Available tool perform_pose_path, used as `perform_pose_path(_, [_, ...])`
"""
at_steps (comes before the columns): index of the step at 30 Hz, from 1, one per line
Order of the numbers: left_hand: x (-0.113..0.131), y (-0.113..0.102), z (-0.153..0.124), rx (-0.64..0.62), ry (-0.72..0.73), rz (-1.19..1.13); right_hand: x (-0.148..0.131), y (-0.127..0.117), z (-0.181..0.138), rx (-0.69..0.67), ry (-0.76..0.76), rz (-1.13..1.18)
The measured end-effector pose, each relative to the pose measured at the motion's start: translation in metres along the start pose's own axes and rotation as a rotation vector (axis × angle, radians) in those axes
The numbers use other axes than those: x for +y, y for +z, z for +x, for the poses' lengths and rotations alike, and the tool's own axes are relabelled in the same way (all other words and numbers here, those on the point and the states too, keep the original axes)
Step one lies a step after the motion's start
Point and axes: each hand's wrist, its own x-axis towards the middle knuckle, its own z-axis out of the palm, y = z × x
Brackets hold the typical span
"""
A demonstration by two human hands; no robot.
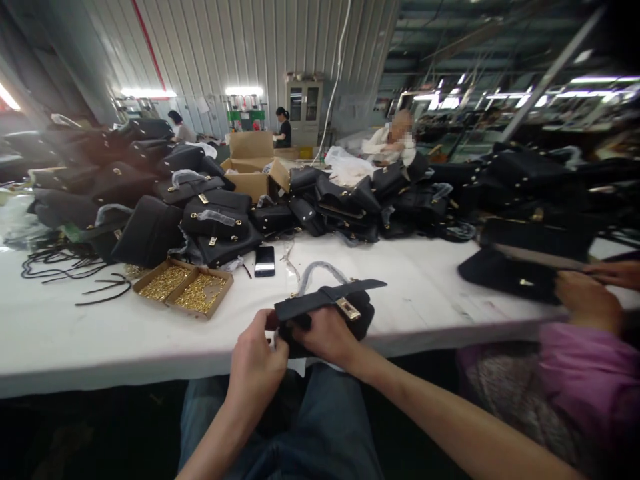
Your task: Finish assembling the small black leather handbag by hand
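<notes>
I hold a small black handbag (pixel 350 313) with a gold clasp and a wrapped handle at the near edge of the white table (pixel 425 293). My left hand (pixel 257 367) is closed on the bag's left end. My right hand (pixel 325 337) grips its lower front, fingers wrapped under the flap. The bag's black strap flap points right.
A cardboard tray of gold metal parts (pixel 183 288) and a phone (pixel 265 260) lie ahead. Piles of black bags (pixel 210 213) cover the table's far half. Loose black straps (pixel 75 273) lie at the left. A co-worker's hands (pixel 590 293) on the right handle another bag.
</notes>
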Motion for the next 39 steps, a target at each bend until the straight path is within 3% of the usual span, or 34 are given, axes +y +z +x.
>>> perform_pose_path(5, [-0.003, -0.005, 0.003, -0.047, -0.039, -0.087, 0.002, 0.002, 0.001, -0.029, -0.026, 0.029])
perform_pose_path(11, [-0.006, -0.008, 0.001, -0.11, -0.095, 0.042, 0.007, 0.005, 0.0, -0.041, -0.005, -0.104])
perform_pose_path(16, [-0.002, -0.001, 0.003, -0.088, -0.054, 0.121, 0.004, 0.005, -0.002, -0.033, 0.017, -0.131])
perform_pose_path(22, [-0.001, 0.006, 0.007, -0.049, -0.047, 0.143, -0.001, 0.001, -0.003, -0.076, 0.048, -0.009])
perform_pose_path(31, [-0.009, 0.005, -0.002, -0.008, -0.031, 0.021, -0.004, -0.003, -0.004, -0.073, -0.062, -0.001])
perform_pose_path(39, [-0.023, 0.003, -0.011, -0.013, -0.086, -0.129, 0.002, 0.004, -0.004, -0.038, -0.049, -0.07])
